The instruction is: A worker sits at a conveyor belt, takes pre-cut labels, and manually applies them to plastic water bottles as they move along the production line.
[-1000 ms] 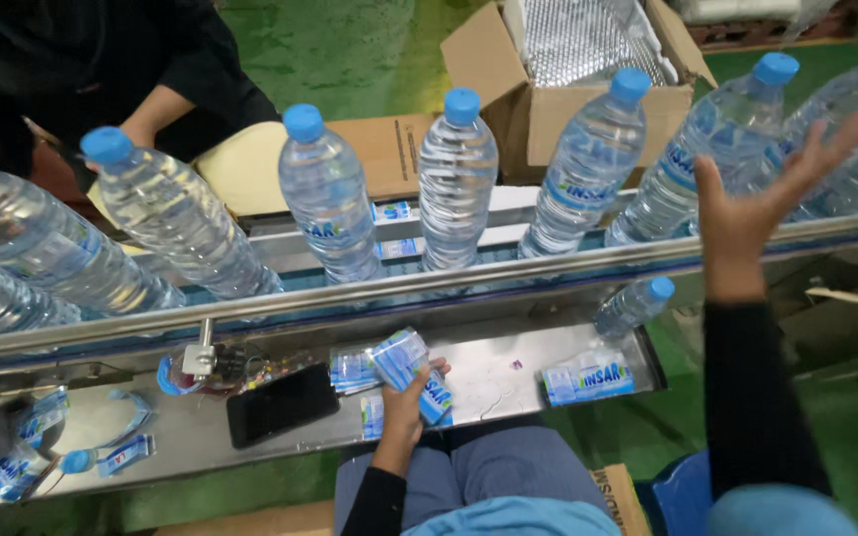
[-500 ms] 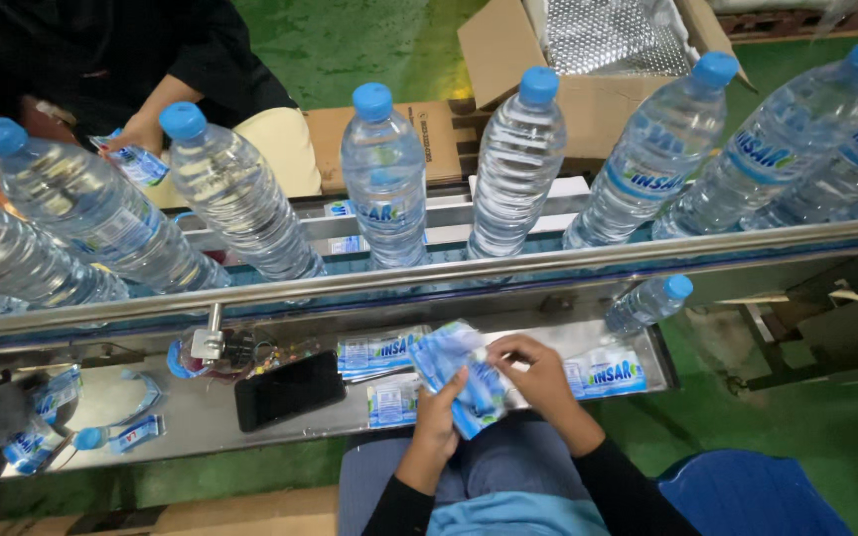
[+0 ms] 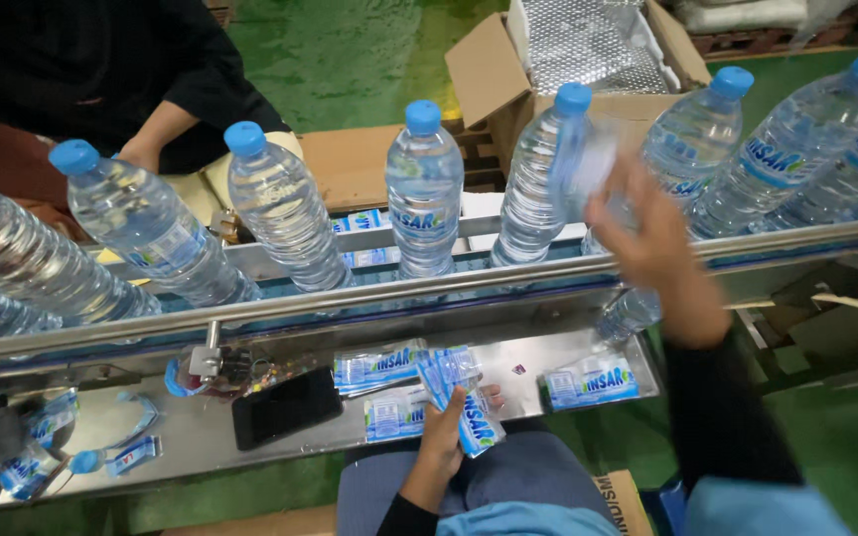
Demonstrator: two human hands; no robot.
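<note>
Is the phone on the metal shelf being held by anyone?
No, the black phone lies alone on the shelf, while the left hand holds a stack of labels.

A black phone [image 3: 285, 406] lay flat on the steel shelf [image 3: 201, 437] in front of you, just beside a blue tape roll [image 3: 183, 377] clipped under the rail. Beyond the conveyor rail [image 3: 350, 303] you had an open cardboard box [image 3: 489, 69] with a silvery liner [image 3: 588, 40] standing on the green floor [image 3: 369, 50], and a person in a black sleeve [image 3: 201, 89] sat across the line at your upper left. A grey cable [image 3: 846, 301] ran along the frame at your right.
</note>
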